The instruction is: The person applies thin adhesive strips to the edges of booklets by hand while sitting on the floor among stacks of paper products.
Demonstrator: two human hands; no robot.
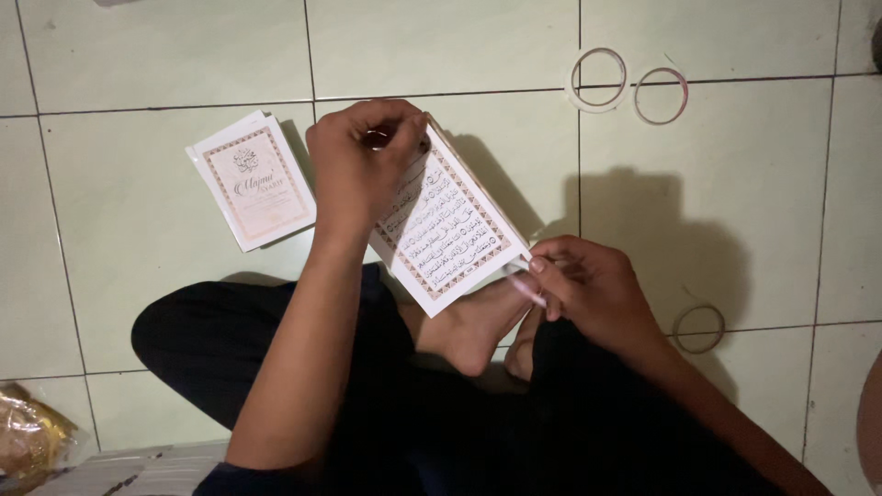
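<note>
— Gripping what, exactly?

— With my left hand (360, 161) I have the top edge of a small open booklet (446, 230); those fingers (404, 138) are curled shut around its upper corner. The page facing me is white with lines of dark script inside a patterned brown border. The booklet tilts above my bare feet (473, 326), clear of the tiled floor (147, 55).

— And your other hand?

— My right hand (588, 285) sits at the booklet's lower right corner. Its fingers (548, 266) are pinched closed on a thin pale strip (525, 287) that runs down from that corner. Whether it is tape or paper, I cannot tell.

— What lies around the booklet?

— To its left, flat on the floor, lies a stack of similar closed booklets (257, 179) with a framed cream cover. Beyond it to the upper right, two tape rolls (599, 78) rest side by side, nearly touching. Another tape roll (698, 328) lies to the lower right, just beside my right wrist. Far to the lower left, at the edge of view, sits a crinkled plastic bag (28, 441).
</note>
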